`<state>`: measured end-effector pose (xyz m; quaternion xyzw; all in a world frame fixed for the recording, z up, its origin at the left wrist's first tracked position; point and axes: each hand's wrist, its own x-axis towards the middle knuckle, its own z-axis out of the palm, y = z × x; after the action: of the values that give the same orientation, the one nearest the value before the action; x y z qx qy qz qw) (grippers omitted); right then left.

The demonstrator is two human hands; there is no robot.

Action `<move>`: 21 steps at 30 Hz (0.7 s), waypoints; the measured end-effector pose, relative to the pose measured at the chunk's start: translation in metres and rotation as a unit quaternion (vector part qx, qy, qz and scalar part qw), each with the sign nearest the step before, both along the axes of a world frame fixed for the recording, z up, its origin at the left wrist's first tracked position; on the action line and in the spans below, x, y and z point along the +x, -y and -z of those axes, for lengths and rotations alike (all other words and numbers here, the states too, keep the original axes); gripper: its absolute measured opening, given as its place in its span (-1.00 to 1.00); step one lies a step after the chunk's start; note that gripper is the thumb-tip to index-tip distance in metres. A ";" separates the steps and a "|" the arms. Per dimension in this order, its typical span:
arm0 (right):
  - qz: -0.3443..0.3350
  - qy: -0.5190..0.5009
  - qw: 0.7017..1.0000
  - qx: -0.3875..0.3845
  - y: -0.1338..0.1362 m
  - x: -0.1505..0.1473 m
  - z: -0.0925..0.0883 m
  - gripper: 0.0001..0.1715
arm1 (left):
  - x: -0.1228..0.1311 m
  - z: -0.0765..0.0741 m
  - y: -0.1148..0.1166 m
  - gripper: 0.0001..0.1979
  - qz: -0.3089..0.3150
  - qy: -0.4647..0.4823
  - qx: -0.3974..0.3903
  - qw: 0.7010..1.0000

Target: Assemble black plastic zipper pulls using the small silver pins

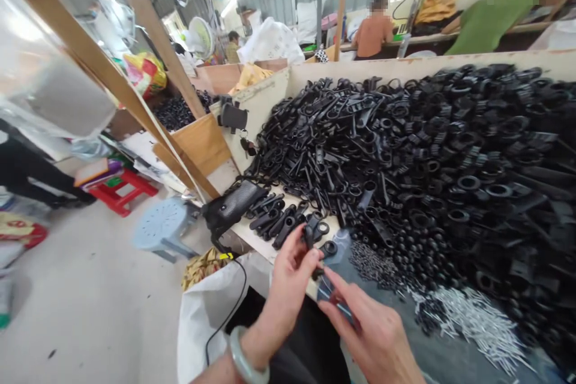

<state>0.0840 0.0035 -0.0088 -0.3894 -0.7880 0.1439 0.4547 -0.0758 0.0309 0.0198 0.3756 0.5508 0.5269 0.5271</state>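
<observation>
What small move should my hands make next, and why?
Probably ease your right hand in against the black part: your left hand holds it, and the right fingertips are close by, though whether they pinch anything is unclear.

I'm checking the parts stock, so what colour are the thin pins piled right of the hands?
The thin pins are silvery white, best seen in the head view.

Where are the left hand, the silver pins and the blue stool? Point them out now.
Left hand (pixel 290 275): head view, base of the thumb.
Silver pins (pixel 482 325): head view, middle of the pile.
Blue stool (pixel 162 225): head view, top of the seat.
</observation>
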 end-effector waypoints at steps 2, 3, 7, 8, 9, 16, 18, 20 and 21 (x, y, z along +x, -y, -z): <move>0.026 0.005 1.000 -0.017 -0.007 0.011 -0.005 -0.61 | -0.027 -0.006 -0.022 -0.44 0.006 -0.191 0.091 0.977; 0.050 0.008 0.998 -0.027 -0.012 0.020 -0.008 -0.64 | -0.041 -0.007 -0.035 -0.46 0.002 -0.303 0.140 0.943; 0.184 0.044 0.978 -0.089 -0.043 0.061 -0.012 -0.65 | -0.072 0.004 -0.078 -0.50 0.022 -0.566 0.220 0.794; 0.220 0.060 0.968 -0.101 -0.052 0.069 -0.012 -0.62 | -0.073 0.010 -0.084 -0.51 0.022 -0.608 0.213 0.765; 0.256 0.079 0.957 -0.109 -0.060 0.074 -0.012 -0.61 | -0.072 0.016 -0.088 -0.52 0.023 -0.640 0.207 0.739; 0.309 0.104 0.916 -0.235 -0.098 0.074 -0.014 -0.79 | -0.068 0.025 -0.085 -0.55 -0.034 -0.672 0.228 0.704; 0.308 0.077 0.917 -0.241 -0.098 0.077 -0.014 -0.77 | -0.061 0.015 -0.078 -0.54 -0.064 -0.630 0.252 0.732; 0.298 0.039 0.919 -0.255 -0.090 0.081 -0.013 -0.71 | -0.044 0.006 -0.067 -0.58 -0.056 -0.540 0.275 0.794; 0.288 0.018 0.920 -0.265 -0.082 0.082 -0.013 -0.67 | -0.031 0.003 -0.059 -0.61 -0.030 -0.471 0.276 0.837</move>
<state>0.1656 0.0859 0.0039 -0.7081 -0.5830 0.2032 0.3426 -0.1066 0.0901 0.0164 0.6918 0.5752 0.4320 0.0625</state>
